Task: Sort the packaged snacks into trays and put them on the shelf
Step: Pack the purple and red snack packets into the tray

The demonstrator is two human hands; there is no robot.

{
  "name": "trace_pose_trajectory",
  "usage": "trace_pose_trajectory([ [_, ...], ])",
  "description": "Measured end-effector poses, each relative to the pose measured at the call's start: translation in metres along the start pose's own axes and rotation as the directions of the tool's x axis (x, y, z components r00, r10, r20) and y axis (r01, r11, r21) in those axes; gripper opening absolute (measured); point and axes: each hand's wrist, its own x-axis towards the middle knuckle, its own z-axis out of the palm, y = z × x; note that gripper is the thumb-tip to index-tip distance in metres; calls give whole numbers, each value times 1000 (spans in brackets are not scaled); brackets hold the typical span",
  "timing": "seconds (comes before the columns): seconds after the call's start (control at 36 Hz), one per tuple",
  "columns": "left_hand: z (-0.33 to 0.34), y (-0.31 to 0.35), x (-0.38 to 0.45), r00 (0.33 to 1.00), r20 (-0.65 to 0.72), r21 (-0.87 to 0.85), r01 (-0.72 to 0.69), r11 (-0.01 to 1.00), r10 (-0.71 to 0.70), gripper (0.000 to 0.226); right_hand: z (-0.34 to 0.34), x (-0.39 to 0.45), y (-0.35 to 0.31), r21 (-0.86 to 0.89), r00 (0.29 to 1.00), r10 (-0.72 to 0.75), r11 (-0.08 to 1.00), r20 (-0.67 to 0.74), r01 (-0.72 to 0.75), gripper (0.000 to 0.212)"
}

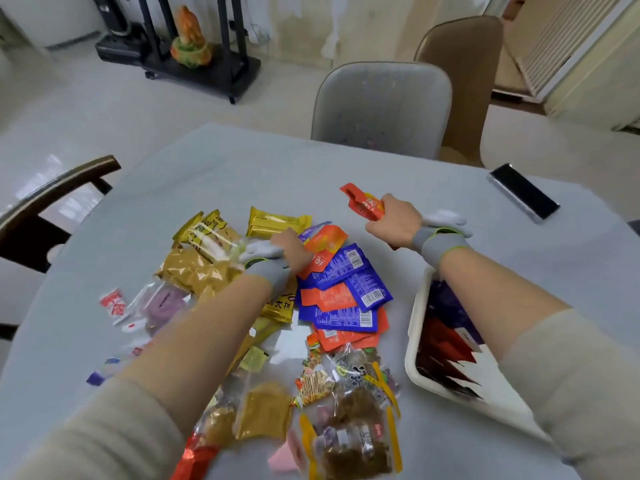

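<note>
A heap of packaged snacks (277,306) covers the middle of the table: yellow bars, gold packs, clear bags and flat orange and purple sachets. My left hand (289,245) reaches into the heap and grips an orange sachet (325,242) lying on the purple sachets (343,271). Raised to the right of the heap, my right hand (394,220) holds a few orange sachets (365,204). A white tray (420,327) lies under my right forearm at the table's right side and holds dark red and purple sachets.
A black phone (524,192) lies at the table's far right. A grey chair (381,105) stands at the far edge, a tan chair (460,74) behind it. A dark wooden chair (52,199) is at the left. The table (225,168) is pale grey.
</note>
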Motion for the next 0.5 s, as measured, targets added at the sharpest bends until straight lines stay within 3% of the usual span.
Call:
trace_pose_trajectory([
  [0.08, 12, 7, 8, 998, -3, 28, 66, 997, -66, 50, 5, 5, -1, -16, 999, -47, 999, -14, 46, 30],
  [0.19, 19, 9, 17, 989, 12, -22, 149, 989, -149, 53, 13, 12, -2, 43, 995, -97, 994, 4, 97, 28],
  [0.33, 23, 11, 26, 977, 10, -4, 213, 977, -213, 52, 20, 16, -1, 73, 991, -131, 989, 26, 128, 28],
  [0.5, 28, -3, 38, 990, -27, -95, 138, 986, -142, 36, 23, 19, 5, 96, 987, -156, 984, 34, 152, 28],
])
